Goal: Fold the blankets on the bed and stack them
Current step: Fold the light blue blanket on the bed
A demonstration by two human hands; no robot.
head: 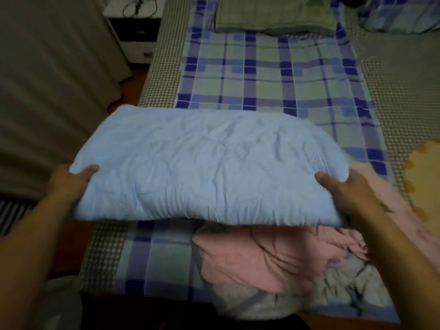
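Observation:
A folded light blue blanket (pixel 209 165) is held up flat over the bed. My left hand (pixel 69 179) grips its left end, thumb on top. At the other end my right hand (pixel 342 186) clamps the blanket the same way. Below it a crumpled pink blanket (pixel 266 260) lies on the near part of the bed, partly over a grey-white patterned blanket (pixel 345 284). A folded green blanket (pixel 273 14) rests at the far end of the bed.
The bed carries a blue-and-green plaid sheet (pixel 266 75) over a checked mattress cover (pixel 164 67). A yellow dotted cloth (pixel 423 179) lies at the right edge. A white nightstand (pixel 135 32) and a beige curtain (pixel 47 79) stand to the left.

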